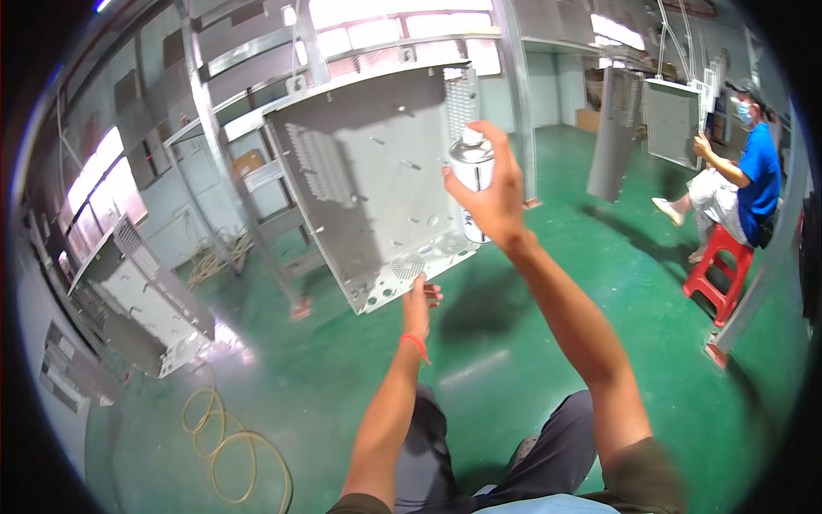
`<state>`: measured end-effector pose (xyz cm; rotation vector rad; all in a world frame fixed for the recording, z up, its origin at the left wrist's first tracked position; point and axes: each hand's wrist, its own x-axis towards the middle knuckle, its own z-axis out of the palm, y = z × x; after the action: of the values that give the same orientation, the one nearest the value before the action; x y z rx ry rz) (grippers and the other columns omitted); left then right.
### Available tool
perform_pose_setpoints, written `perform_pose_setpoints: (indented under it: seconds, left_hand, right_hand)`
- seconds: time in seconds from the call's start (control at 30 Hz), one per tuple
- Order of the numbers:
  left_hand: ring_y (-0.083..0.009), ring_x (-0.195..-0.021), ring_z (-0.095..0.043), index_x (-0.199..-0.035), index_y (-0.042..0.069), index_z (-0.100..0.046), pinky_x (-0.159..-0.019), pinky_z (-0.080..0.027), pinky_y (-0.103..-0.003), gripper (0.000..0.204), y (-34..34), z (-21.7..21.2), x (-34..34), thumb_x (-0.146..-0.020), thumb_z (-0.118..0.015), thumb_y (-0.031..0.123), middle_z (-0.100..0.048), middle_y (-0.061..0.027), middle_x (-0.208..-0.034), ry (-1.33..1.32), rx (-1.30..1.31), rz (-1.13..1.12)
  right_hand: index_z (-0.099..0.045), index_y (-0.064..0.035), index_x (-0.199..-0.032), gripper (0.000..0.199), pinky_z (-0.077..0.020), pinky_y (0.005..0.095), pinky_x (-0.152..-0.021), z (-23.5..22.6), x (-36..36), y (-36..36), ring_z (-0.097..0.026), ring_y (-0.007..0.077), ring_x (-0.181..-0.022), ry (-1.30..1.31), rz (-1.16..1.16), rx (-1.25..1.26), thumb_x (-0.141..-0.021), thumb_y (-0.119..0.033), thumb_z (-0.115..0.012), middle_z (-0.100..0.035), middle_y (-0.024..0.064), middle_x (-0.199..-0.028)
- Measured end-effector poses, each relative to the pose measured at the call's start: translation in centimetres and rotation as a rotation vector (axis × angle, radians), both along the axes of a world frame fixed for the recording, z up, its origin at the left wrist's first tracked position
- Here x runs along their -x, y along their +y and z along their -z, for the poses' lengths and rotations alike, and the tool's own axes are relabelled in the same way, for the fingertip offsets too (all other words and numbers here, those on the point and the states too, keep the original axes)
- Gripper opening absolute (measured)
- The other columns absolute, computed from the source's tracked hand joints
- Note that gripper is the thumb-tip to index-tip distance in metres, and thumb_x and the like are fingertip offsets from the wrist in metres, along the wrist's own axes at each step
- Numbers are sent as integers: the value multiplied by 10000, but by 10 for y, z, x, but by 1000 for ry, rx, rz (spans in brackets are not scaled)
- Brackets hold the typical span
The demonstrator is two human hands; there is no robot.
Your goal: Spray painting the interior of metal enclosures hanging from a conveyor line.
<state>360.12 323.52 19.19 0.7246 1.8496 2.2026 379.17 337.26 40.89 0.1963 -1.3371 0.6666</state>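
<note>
A grey sheet-metal enclosure (360, 171) hangs tilted before me, its open side facing me. Inside show short studs and slotted vents; round holes and mesh grilles line its lower wall. My left hand (417, 310), a red band on its wrist, is closed at the lower edge of the enclosure, thumb over the rim and the other fingers curled below. In my right hand (501, 184) is a white and silver spray can (473, 163), upright in front of the enclosure's right side. The index finger lies on its nozzle top.
Another grey enclosure (141, 300) hangs at the left, and long panels (615, 137) hang at the right. A metal post (214, 128) stands behind. A yellowish hose (218, 437) coils on the green floor. A person in blue (758, 171) sits on a red stool (723, 265).
</note>
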Motion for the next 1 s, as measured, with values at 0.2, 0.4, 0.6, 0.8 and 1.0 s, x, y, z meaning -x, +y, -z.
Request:
perform_pose_setpoints:
  seconds: [0.2, 0.4, 0.6, 0.8, 1.0]
  left_hand:
    - [-214, -792, -657, -1049, 24, -624, -732, -500, -374, 332, 4, -12, 10, -998, -584, 350, -698, -116, -924, -70, -93, -49]
    - [-223, -881, -669, -1143, 25, -607, -816, -519, -402, 333, 6, -10, 13, -1023, -585, 335, -702, -109, -1004, -111, -55, 3]
    - [-192, -830, -693, -1160, 57, -625, -704, -590, -375, 281, -11, 12, 57, -1073, -619, 323, -708, -69, -968, -169, -184, 89]
    - [-171, -840, -692, -1194, 55, -638, -738, -597, -356, 309, -1, 30, 51, -1072, -629, 339, -708, -52, -967, -125, -204, 99]
    - [-226, -1203, -640, -1383, 37, -550, -1034, -516, -397, 477, 6, 20, 29, -1117, -470, 425, -659, -88, -1306, -130, -142, 169]
  right_hand:
    - [-462, -100, -1446, 724, -534, 413, -970, -4, -41, 10, -633, 275, -1143, 365, -136, 91, -838, -86, -855, -606, 108, -1224]
    - [-422, -137, -1454, 695, -599, 349, -877, 19, -18, -23, -710, 251, -965, 346, -458, 472, -878, 16, -779, -606, 131, -1188]
    - [-463, -165, -1427, 700, -547, 351, -814, -16, 24, -102, -646, 154, -910, 9, -1099, 212, -832, -90, -825, -649, 41, -1017]
    - [-483, -164, -1403, 678, -521, 382, -927, -58, 28, -111, -636, 204, -1031, 3, -1132, -15, -811, -127, -812, -616, 84, -1135]
    - [-469, -167, -1413, 694, -533, 331, -862, -76, 48, -108, -621, 151, -989, -73, -1081, 36, -824, -133, -833, -624, 44, -1073]
